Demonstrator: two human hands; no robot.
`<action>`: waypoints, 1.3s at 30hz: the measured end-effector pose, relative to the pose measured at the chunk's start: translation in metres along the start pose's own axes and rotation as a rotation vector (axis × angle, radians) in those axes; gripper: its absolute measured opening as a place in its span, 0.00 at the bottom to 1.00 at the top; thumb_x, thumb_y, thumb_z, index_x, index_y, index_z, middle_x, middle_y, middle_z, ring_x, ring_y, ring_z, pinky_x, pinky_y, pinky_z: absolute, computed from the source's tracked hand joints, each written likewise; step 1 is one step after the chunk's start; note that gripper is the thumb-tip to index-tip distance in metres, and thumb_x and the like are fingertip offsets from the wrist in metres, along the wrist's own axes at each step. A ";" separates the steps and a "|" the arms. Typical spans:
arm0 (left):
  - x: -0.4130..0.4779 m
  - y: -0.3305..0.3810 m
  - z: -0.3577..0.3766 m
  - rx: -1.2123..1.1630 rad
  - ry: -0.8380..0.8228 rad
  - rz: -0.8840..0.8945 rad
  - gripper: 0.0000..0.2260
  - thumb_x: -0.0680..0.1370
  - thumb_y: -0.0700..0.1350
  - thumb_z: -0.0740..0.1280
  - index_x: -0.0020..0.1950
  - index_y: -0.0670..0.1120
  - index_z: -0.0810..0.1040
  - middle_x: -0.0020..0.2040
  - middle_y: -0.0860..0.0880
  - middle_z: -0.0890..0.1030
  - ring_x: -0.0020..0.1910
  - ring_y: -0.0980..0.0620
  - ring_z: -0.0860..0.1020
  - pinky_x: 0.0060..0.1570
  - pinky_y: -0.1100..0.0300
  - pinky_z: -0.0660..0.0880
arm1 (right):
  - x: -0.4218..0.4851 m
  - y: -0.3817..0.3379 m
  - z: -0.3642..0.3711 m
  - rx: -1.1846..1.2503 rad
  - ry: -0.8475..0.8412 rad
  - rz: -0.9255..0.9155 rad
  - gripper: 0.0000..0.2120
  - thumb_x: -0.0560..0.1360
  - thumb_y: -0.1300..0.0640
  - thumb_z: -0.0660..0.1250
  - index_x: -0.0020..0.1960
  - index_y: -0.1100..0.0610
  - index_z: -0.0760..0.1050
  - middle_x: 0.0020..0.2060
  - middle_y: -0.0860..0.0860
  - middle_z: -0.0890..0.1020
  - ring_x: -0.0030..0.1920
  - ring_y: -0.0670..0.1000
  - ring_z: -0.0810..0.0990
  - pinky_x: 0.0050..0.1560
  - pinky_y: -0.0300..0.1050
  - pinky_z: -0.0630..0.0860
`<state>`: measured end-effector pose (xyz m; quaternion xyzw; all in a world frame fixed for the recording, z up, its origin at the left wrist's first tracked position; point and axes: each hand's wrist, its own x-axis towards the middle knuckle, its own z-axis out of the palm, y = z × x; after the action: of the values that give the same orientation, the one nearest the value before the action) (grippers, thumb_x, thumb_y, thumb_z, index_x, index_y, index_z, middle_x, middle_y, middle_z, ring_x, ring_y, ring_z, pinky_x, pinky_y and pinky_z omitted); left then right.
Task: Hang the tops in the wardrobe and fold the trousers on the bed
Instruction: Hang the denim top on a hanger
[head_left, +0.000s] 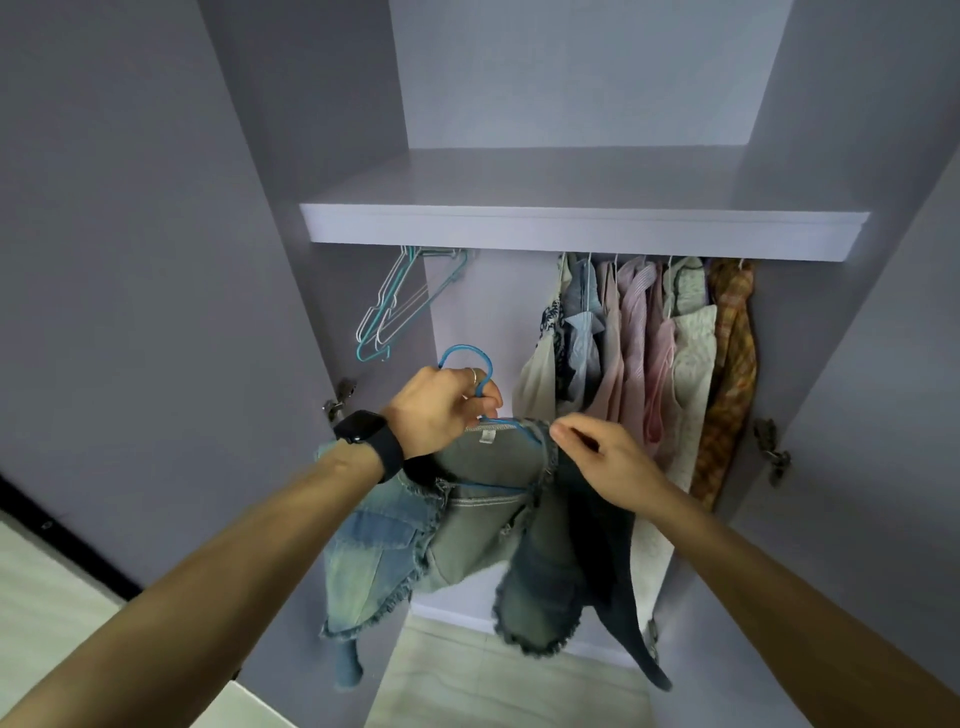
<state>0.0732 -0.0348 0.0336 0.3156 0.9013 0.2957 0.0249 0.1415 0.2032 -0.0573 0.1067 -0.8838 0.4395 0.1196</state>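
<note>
A frayed denim top (467, 540) hangs on a blue wire hanger (465, 356) in front of the open wardrobe. My left hand (439, 408), with a black watch on the wrist, grips the hanger just below its hook. My right hand (605, 462) pinches the top's right shoulder at the hanger's end. Inside the wardrobe, several tops (654, 353) hang on the right part of the rail, which is hidden under the shelf.
Several empty wire hangers (395, 306) hang at the rail's left end, with a gap between them and the hung tops. A white shelf (582, 228) runs above. Open wardrobe doors (130, 260) stand at either side. Pale floor tiles (493, 686) lie below.
</note>
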 end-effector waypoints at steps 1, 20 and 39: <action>0.000 0.000 0.000 -0.032 0.009 0.000 0.04 0.81 0.43 0.66 0.48 0.49 0.81 0.42 0.53 0.86 0.41 0.56 0.84 0.48 0.63 0.78 | 0.006 -0.004 -0.001 -0.039 -0.008 0.001 0.10 0.83 0.45 0.61 0.45 0.42 0.76 0.37 0.41 0.79 0.39 0.40 0.77 0.44 0.36 0.72; 0.002 -0.024 -0.004 0.076 0.048 -0.033 0.11 0.80 0.40 0.65 0.43 0.56 0.77 0.41 0.58 0.85 0.36 0.59 0.82 0.45 0.59 0.80 | -0.024 0.015 -0.004 -0.369 0.096 -0.114 0.08 0.81 0.59 0.67 0.54 0.56 0.85 0.41 0.47 0.86 0.41 0.45 0.82 0.43 0.33 0.74; 0.021 -0.002 0.018 0.119 0.041 0.045 0.07 0.81 0.41 0.63 0.49 0.52 0.79 0.39 0.62 0.81 0.38 0.59 0.80 0.45 0.65 0.76 | 0.002 -0.001 0.004 -0.215 0.051 -0.100 0.08 0.80 0.56 0.69 0.56 0.56 0.84 0.45 0.48 0.85 0.44 0.47 0.81 0.46 0.42 0.76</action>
<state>0.0598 -0.0148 0.0201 0.3304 0.9104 0.2485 -0.0190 0.1392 0.1993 -0.0588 0.1259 -0.9162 0.3380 0.1746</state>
